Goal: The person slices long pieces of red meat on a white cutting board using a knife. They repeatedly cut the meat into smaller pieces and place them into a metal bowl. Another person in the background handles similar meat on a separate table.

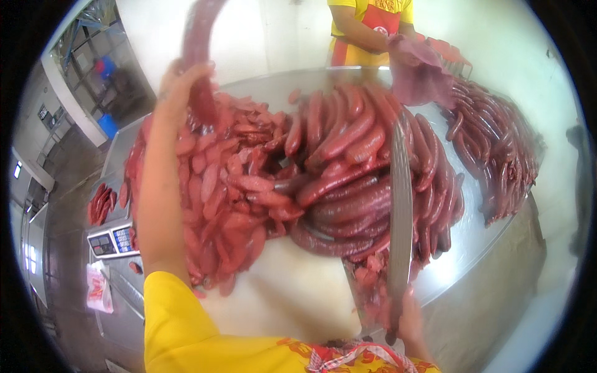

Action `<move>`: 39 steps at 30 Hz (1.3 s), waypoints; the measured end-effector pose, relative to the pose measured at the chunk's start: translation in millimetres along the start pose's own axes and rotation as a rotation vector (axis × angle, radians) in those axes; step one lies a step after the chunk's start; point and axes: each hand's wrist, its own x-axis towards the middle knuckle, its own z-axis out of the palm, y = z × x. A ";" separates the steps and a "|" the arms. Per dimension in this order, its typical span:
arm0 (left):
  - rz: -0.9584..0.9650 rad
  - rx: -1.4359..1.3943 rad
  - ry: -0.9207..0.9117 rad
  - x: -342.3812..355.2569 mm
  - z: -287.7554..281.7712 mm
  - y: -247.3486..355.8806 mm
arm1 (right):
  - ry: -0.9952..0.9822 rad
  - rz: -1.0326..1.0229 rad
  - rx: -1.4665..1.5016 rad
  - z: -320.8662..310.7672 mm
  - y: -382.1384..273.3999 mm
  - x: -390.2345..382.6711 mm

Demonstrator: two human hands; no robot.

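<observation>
My left hand, blurred by motion, is raised at the upper left and closed round a thick dark-red sausage. The sausage runs from the picture's top edge down over a heap of slanted sausage slices. At the lower right, my right hand grips a long, wide-bladed knife by its dark handle. Its blade points away from me, in front of a pile of whole sausages. A white cutting board lies before me, between the slices and some small scraps.
Another pile of sausages covers the metal table's right side. Behind the table, a person in yellow and red handles a pinkish-purple cloth. At left stand a scale and, farther back, a blue bucket.
</observation>
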 end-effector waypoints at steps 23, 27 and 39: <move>0.011 0.916 -0.462 -468.8 20.9 -10.8 | -0.454 -0.148 -0.862 -45.3 32.1 -22.1; -0.013 0.926 -0.607 -479.5 45.6 -6.7 | -0.472 -0.179 -0.894 -30.0 35.8 -29.7; -0.206 0.884 -0.726 -433.6 85.5 -26.9 | -0.221 -0.392 -0.764 -24.8 102.1 -71.0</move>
